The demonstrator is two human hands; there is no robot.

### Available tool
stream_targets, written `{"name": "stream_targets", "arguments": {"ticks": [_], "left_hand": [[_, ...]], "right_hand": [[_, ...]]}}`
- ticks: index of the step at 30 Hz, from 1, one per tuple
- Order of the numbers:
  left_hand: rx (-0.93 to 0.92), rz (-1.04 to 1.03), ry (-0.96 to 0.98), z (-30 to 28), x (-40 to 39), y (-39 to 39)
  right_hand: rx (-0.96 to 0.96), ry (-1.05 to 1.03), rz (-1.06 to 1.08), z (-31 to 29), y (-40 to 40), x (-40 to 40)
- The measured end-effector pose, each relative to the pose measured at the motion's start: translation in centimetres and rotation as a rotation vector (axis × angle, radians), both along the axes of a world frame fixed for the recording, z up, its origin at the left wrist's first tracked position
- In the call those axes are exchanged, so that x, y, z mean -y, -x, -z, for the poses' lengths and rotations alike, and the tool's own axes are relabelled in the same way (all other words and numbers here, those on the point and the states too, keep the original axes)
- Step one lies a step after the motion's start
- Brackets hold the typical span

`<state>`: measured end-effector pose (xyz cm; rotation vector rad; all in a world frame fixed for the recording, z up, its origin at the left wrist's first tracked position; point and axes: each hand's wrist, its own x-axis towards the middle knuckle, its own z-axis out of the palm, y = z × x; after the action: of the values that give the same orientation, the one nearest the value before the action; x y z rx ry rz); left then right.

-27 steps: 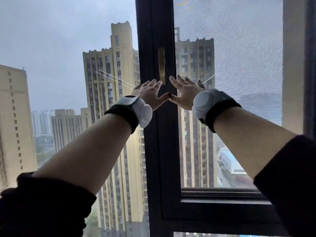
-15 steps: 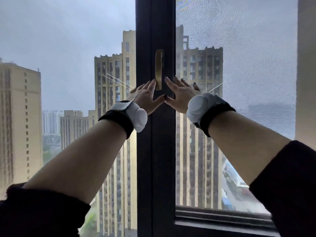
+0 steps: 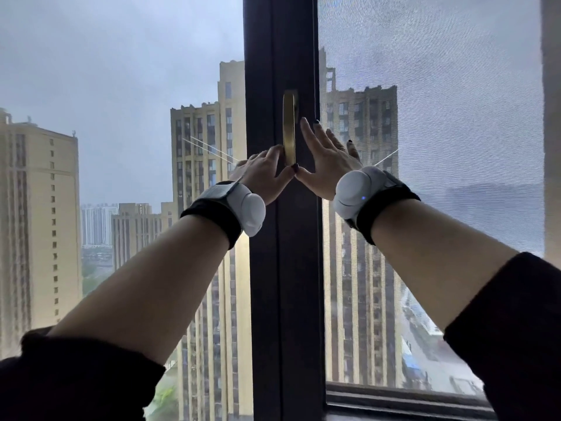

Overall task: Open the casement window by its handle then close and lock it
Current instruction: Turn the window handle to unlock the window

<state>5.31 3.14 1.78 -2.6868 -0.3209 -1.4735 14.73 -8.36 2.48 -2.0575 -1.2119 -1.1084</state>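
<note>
Left hand: the left hand (image 3: 267, 173) was raised against the dark frame (image 3: 282, 268), fingertips touching the lower end of the handle (image 3: 289, 129) from its left side, thumb reaching under its tip; fingers were curled loosely, a light contact and not a closed grasp.
Right hand: the right hand (image 3: 326, 161) was spread flat, fingers extended upward, just to the right of the handle; it gripped nothing, and whether the palm pressed the frame could not be told.
Thumbs: the two thumb tips met just below the handle.
Wrists: each carried a white wrist device (image 3: 247, 208) on a dark strap, below the handle.
Handle position: brass-coloured, narrow, upright on the frame, pointing down, between the two hands; its upper end stood above both.
Handle handling (judged): rigid metal, smooth and likely slippery; best taken by wrapping fingers round the lower free end, where leverage is greatest, the pivot presumably at the top.
Sash (judged): the glazed leaf appeared heavy and stiff; a steady pull is advised.
Right of handle: a mesh screen (image 3: 440, 117) covered the pane.
Left of handle: clear glass (image 3: 121, 86) showed tower blocks.
</note>
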Motion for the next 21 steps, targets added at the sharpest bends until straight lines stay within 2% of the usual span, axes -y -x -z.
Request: {"name": "stream_targets", "arguments": {"ticks": [3,8,16,21], "left_hand": [[0.004,0.059,0.031,-0.9,-0.3,0.1],[-0.028,0.247,0.231,-1.8,-0.3,-0.1],[0.010,0.327,0.247,-3.1,-0.1,-1.2],[0.054,0.470,0.385,-3.6,-0.1,-2.3]], "right_hand": [[-0.006,-0.059,-0.012,-0.4,0.1,-0.7],[0.019,-0.075,-0.003,-0.4,0.1,-1.8],[0.035,-0.077,-0.014,-1.2,0.9,-2.7],[0.058,-0.086,-0.026,-1.4,0.9,-2.8]]}}
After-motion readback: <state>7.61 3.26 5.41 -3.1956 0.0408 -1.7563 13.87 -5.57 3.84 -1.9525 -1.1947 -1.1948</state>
